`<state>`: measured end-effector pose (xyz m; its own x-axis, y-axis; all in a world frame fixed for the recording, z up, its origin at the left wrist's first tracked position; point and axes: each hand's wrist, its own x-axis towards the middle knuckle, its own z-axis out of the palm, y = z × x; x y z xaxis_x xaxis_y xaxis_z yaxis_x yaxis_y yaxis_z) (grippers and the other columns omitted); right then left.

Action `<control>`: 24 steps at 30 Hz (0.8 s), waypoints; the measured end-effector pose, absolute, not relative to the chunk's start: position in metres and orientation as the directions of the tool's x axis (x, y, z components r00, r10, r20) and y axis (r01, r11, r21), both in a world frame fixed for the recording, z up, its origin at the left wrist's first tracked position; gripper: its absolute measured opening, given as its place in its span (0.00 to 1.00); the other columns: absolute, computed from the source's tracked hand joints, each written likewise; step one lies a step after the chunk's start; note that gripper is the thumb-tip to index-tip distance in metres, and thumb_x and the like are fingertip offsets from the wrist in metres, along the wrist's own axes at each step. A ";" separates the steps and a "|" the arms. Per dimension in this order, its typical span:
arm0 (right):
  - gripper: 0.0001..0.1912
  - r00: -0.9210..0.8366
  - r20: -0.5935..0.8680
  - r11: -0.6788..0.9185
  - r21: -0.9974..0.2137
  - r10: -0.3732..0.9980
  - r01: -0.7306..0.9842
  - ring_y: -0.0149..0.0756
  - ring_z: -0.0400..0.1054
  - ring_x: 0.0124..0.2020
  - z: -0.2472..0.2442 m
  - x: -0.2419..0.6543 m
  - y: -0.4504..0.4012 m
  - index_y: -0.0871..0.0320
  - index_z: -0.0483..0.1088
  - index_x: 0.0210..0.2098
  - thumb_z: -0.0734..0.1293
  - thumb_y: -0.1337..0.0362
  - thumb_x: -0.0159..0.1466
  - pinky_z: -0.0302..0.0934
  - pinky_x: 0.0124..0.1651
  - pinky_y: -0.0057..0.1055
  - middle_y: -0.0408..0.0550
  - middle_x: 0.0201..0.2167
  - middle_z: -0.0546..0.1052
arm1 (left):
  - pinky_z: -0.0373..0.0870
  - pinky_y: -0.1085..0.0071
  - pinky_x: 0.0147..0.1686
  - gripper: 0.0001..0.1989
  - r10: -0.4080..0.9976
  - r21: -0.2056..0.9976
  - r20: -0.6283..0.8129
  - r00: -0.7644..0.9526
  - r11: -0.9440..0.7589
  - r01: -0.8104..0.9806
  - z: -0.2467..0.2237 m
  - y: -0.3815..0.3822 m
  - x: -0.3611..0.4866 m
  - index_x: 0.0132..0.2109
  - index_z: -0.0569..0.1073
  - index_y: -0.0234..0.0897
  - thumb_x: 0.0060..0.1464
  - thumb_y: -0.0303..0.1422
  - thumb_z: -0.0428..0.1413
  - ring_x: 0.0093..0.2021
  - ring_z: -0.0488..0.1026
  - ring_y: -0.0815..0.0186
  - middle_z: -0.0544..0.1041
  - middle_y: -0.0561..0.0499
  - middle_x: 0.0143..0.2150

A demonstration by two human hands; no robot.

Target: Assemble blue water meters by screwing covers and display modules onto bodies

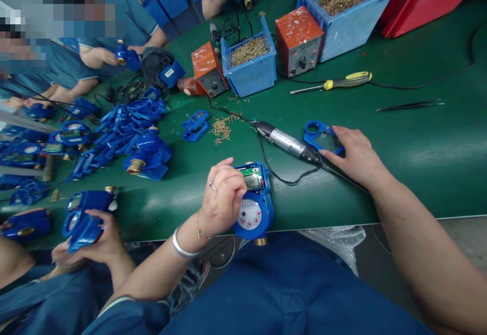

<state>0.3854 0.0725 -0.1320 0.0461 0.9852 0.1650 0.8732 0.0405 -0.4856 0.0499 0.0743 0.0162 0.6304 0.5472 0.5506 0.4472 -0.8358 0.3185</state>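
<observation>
A blue water meter [254, 218] with a round dial and a small digital display lies at the table's front edge. My left hand [224, 200] is closed beside the display, its fingers curled; whatever they hold, if anything, is hidden. To the right, my right hand [357, 155] grips the edge of a blue plastic meter cover [312, 128], which has a round opening and a clear window. Between my hands lies a silver and black electric screwdriver [287, 142] with its cable. Loose brass screws [221, 128] are scattered beyond the meter, next to another blue cover [196, 125].
Orange control boxes [300, 36] and blue bins of screws [249, 79] line the back. A yellow-handled screwdriver [348, 80] and black tweezers [411, 105] lie at the right. Blue covers [125, 127] pile up at left, near co-workers' hands [104, 236] holding meters.
</observation>
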 end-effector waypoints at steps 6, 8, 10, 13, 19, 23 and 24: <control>0.39 0.037 0.192 0.055 -0.454 0.981 0.890 0.54 0.59 0.62 -0.133 0.385 0.072 0.67 0.58 0.64 0.58 0.43 0.65 0.51 0.66 0.49 0.62 0.61 0.66 | 0.68 0.59 0.56 0.07 0.948 0.948 0.161 0.275 -0.226 0.224 0.023 0.078 0.043 0.37 0.67 0.38 0.65 0.35 0.49 0.37 0.66 0.69 0.66 0.53 0.34; 0.40 0.026 0.203 0.068 -0.440 0.979 0.895 0.54 0.60 0.60 -0.134 0.384 0.072 0.68 0.59 0.63 0.56 0.41 0.65 0.52 0.65 0.49 0.63 0.60 0.66 | 0.67 0.61 0.56 0.09 0.976 0.998 0.042 0.211 -0.050 0.036 0.026 0.083 0.037 0.35 0.68 0.36 0.63 0.36 0.52 0.37 0.65 0.70 0.65 0.53 0.33; 0.42 0.013 0.199 0.074 -0.422 0.980 0.904 0.55 0.60 0.60 -0.136 0.385 0.073 0.69 0.59 0.63 0.54 0.39 0.65 0.53 0.65 0.49 0.63 0.60 0.66 | 0.67 0.63 0.55 0.10 0.983 0.995 -0.014 0.186 0.032 -0.093 0.030 0.087 0.030 0.34 0.70 0.35 0.61 0.36 0.55 0.36 0.65 0.70 0.64 0.53 0.32; 0.44 -0.002 0.173 0.071 -0.396 0.985 0.915 0.55 0.60 0.60 -0.140 0.388 0.075 0.69 0.59 0.64 0.53 0.38 0.65 0.53 0.65 0.48 0.63 0.60 0.66 | 0.67 0.65 0.54 0.09 0.987 0.980 -0.040 0.156 0.069 -0.184 0.032 0.093 0.018 0.33 0.71 0.34 0.59 0.35 0.57 0.36 0.66 0.70 0.65 0.53 0.32; 0.47 -0.054 0.099 0.087 -0.366 0.994 0.927 0.55 0.59 0.62 -0.149 0.399 0.078 0.68 0.54 0.66 0.53 0.35 0.63 0.53 0.65 0.46 0.62 0.62 0.63 | 0.64 0.57 0.57 0.09 0.999 0.993 0.032 0.012 -0.034 0.115 -0.006 0.128 -0.023 0.44 0.72 0.36 0.56 0.33 0.57 0.46 0.70 0.63 0.72 0.47 0.42; 0.48 -0.066 0.078 0.090 -0.345 0.995 0.934 0.57 0.60 0.61 -0.153 0.405 0.078 0.69 0.54 0.66 0.54 0.36 0.62 0.56 0.62 0.48 0.64 0.62 0.64 | 0.52 0.49 0.65 0.21 0.963 0.589 0.265 0.055 -0.207 0.781 -0.046 0.155 -0.052 0.49 0.71 0.36 0.47 0.22 0.62 0.66 0.55 0.51 0.64 0.40 0.62; 0.47 -0.054 0.088 0.082 -0.357 0.995 0.931 0.58 0.61 0.59 -0.153 0.407 0.078 0.69 0.57 0.65 0.56 0.36 0.61 0.58 0.61 0.48 0.65 0.61 0.65 | 0.54 0.49 0.65 0.16 0.952 0.488 0.292 0.088 -0.227 0.843 -0.052 0.159 -0.056 0.45 0.72 0.36 0.48 0.23 0.61 0.66 0.56 0.51 0.65 0.40 0.61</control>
<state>0.4075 0.0782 -0.1528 -0.0542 0.9947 0.0878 0.9306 0.0822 -0.3566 -0.0564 0.1588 -0.0523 0.0875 0.9524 0.2919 0.8428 -0.2270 0.4881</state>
